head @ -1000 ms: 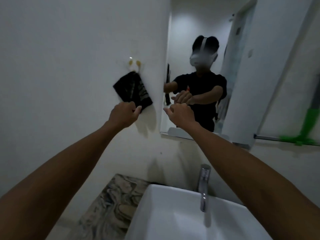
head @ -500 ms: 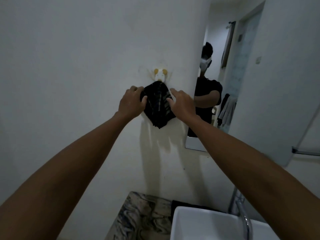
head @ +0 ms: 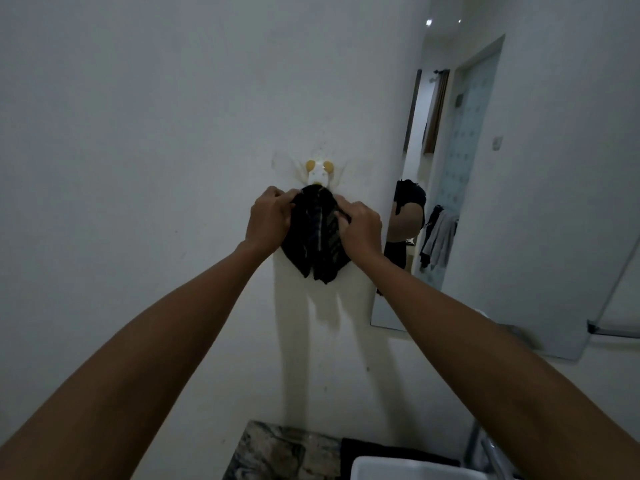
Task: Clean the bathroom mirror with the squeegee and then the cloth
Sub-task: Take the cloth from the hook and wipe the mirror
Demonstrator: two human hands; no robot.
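A dark striped cloth (head: pixel 317 237) hangs on the white wall from a small white hook (head: pixel 318 173) with two yellow knobs. My left hand (head: pixel 270 220) grips the cloth's upper left edge with curled fingers. My right hand (head: pixel 360 226) grips its upper right edge. The bathroom mirror (head: pixel 502 188) is on the wall to the right and reflects part of a person in a black shirt. No squeegee is in view.
A white sink (head: pixel 412 469) sits at the bottom right, with a chrome tap (head: pixel 485 448) partly behind my right forearm. A marbled counter (head: pixel 277 452) lies left of the sink. A metal rail (head: pixel 613 329) shows at the mirror's lower right.
Both hands moved from beside the cloth onto it and closed their fingers on its upper edges. My view turned left, so the mirror slid to the right.
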